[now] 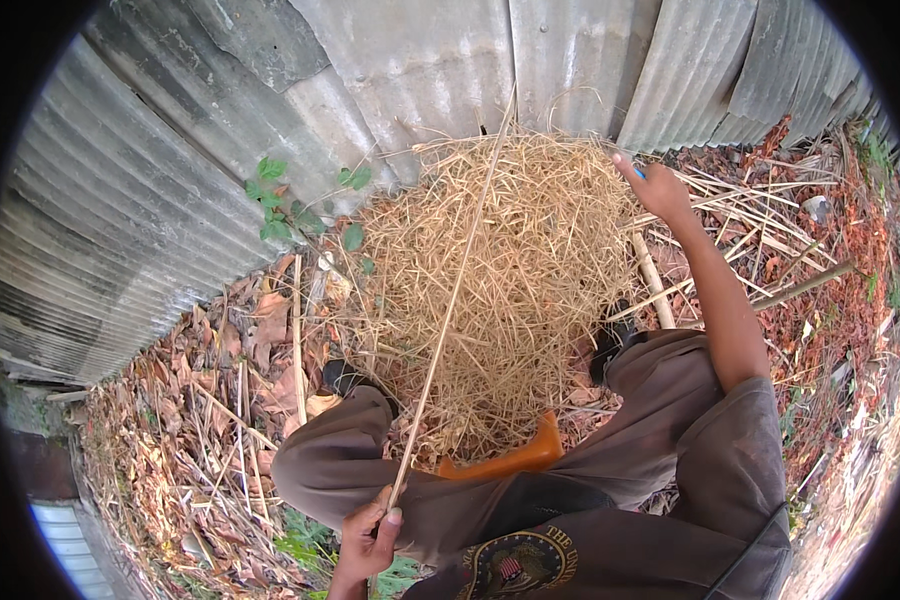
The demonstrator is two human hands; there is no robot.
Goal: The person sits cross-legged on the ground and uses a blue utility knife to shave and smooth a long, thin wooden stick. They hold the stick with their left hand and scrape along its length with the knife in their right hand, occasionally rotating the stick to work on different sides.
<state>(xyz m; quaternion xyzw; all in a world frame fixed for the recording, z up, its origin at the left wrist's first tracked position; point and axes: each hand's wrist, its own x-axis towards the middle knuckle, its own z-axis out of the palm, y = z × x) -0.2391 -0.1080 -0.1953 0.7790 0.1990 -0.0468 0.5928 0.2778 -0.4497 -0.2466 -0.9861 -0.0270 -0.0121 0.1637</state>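
Observation:
My left hand (372,535), near the lower edge, is closed round the lower part of a long thin stick (450,310). The pale stick slants up and away across a heap of dry straw-like shavings (530,240), and its far end reaches the metal sheets. Out to the right, beside the heap's far right edge, my right hand (658,190) is raised with the index finger pointing out. The other fingers are closed on a small blue object (639,173), mostly hidden, so its kind cannot be made out. My right hand is well apart from the stick.
A grey corrugated metal fence (420,70) stands behind the heap. Loose cut sticks (760,215) lie to the right, dry leaves (270,330) to the left. Between my bent legs shows an orange plastic edge (515,460). A green-leaved plant (273,200) grows by the fence.

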